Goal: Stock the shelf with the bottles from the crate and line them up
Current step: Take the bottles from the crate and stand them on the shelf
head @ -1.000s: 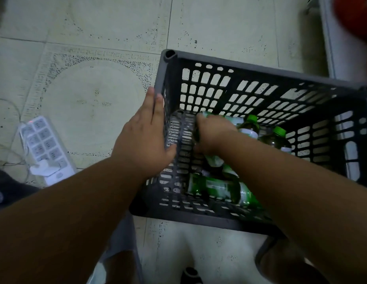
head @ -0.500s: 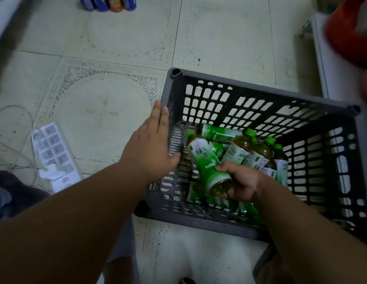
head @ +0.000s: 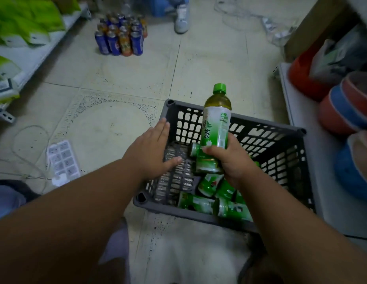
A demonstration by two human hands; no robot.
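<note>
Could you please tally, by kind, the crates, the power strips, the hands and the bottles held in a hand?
Crate: 1
Power strip: 1
Hands: 2 (left hand flat on the crate's wall, right hand gripping)
Bottle held upright: 1
Total: 5
The bottles lying in the crate overlap too much to count.

I'm looking down at a pale tiled floor (head: pixel 121 74), speckled with dark marks and dimly lit. To my left runs a low white shelf (head: pixel 38 52) carrying green packets (head: pixel 24 19). Ahead of me a cluster of blue and orange cans (head: pixel 121 35) stands on the tiles, near someone's white shoe (head: pixel 181 19). A white power strip (head: pixel 63 160) with its cable lies at my left. At my right sit stacked red and blue basins (head: pixel 346 107).
</note>
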